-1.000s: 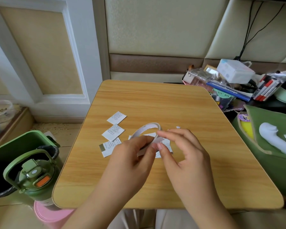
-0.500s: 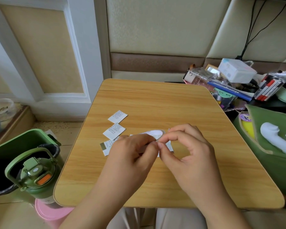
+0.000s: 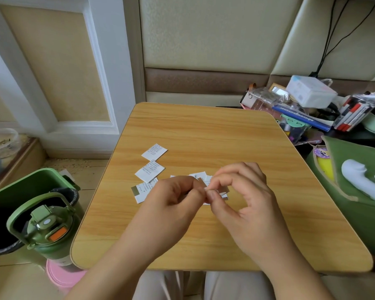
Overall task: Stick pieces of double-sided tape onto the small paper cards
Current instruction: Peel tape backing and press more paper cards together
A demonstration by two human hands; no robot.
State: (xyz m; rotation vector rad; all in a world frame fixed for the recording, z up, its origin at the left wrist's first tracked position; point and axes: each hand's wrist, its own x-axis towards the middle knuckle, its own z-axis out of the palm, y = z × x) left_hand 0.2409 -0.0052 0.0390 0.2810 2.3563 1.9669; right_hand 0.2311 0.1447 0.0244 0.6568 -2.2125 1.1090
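Wooden table [image 3: 204, 131] by padded wall | tape piece [image 3: 222, 190] pinched between left hand [image 3: 173, 204] and right hand [image 3: 245, 198] fingertips | one taped card [image 3: 142, 191] left of them | two bare cards [image 3: 149, 171] beyond, so roughly early-to-mid

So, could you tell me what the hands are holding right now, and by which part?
Both hands, left hand and right hand, pinch a small piece of tape between thumb and fingertips, at its left end.
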